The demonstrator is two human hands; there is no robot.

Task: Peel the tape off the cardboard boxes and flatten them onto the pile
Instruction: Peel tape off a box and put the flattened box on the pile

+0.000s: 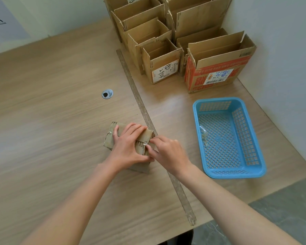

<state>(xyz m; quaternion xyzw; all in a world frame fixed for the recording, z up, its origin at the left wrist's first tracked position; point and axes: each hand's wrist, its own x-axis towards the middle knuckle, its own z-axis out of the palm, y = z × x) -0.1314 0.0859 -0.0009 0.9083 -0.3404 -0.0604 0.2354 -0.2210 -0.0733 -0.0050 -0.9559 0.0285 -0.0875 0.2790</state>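
A small closed brown cardboard box (113, 138) sits on the light wood-grain tabletop (51, 121), just left of a long worn strip (141, 110) that runs diagonally across the surface from the far boxes toward the near edge. The box's long axis runs from far-left to near-right, its right end reaching that strip.

The left hand (129, 147) lies over the top of the box, fingers spread flat and pressing it down, thumb along the near side. The right hand (168, 152) is at the box's right end, its fingertips (151, 141) pinching a shiny piece of clear tape (145, 144) at the flap seam. The two hands touch each other there.

To the right, well apart from the box, stands a blue perforated plastic basket (247, 138) with a few crumpled scraps of tape (204, 136) inside. At the far side of the tabletop stand several open brown cardboard boxes (148, 34), flaps up, among them a small one with a white label (163, 68) and an orange-printed one (217, 68) against the wall. A round grey cable grommet (107, 93) is set in the tabletop left of the strip.
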